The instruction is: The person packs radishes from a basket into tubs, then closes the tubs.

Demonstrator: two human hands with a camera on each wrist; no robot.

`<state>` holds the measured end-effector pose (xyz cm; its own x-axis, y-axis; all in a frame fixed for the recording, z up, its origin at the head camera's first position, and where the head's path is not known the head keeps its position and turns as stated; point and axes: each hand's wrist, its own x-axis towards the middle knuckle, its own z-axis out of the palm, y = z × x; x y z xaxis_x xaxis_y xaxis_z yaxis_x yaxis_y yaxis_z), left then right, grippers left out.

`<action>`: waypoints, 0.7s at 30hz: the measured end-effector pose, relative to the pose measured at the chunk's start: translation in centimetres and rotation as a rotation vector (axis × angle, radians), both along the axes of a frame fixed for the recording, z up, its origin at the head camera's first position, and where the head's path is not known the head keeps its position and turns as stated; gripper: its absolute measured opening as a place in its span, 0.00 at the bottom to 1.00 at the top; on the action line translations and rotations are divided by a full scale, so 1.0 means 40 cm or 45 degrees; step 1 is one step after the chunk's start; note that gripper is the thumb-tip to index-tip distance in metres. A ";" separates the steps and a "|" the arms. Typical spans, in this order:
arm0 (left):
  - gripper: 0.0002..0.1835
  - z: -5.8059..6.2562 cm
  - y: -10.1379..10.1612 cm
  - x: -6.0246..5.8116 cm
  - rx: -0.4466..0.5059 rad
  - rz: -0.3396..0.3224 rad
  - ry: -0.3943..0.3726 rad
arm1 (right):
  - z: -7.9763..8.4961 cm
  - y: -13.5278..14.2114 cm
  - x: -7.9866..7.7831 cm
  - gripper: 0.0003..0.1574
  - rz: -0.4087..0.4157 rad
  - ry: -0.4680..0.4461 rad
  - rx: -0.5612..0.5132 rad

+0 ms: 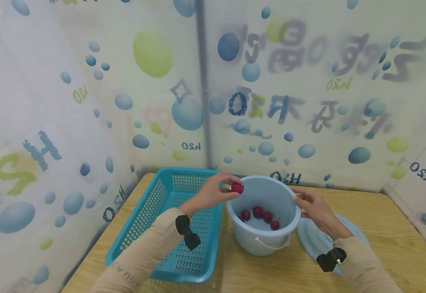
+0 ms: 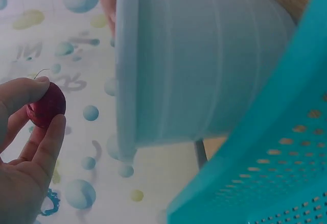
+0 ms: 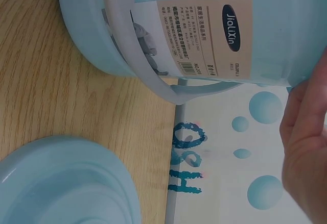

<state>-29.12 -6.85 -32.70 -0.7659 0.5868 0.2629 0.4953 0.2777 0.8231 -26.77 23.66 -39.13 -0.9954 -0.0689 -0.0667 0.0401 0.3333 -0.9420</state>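
In the head view my left hand pinches a small, round, dark red fruit between thumb and fingertips. It is at the left rim of a light blue bucket. The left wrist view shows a thin stem on the fruit. Several similar red fruits lie on the bucket's bottom. At the opposite side of the bucket, my right hand holds the rim. In the right wrist view its fingers meet the rim, while the thumb is hard to make out.
A teal perforated basket stands left of the bucket on the wooden table. A light blue lid lies at the right, partly under my right forearm. The bucket's handle hangs at its front. A patterned curtain borders the table.
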 end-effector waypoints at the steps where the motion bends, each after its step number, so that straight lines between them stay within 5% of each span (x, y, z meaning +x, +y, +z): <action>1: 0.16 -0.004 0.007 -0.007 0.006 0.001 0.001 | 0.000 0.000 -0.001 0.36 -0.003 0.002 0.000; 11: 0.16 -0.009 0.078 -0.017 -0.095 -0.050 0.093 | -0.007 0.000 0.001 0.37 -0.012 0.009 0.007; 21: 0.16 -0.004 0.121 -0.031 -0.283 -0.105 0.068 | -0.005 -0.002 0.001 0.36 -0.003 0.018 0.004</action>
<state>-30.37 -2.02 -32.85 -0.7016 0.6945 0.1595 0.5652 0.4060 0.7182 -26.74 23.59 -39.33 -0.9964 -0.0664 -0.0531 0.0277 0.3364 -0.9413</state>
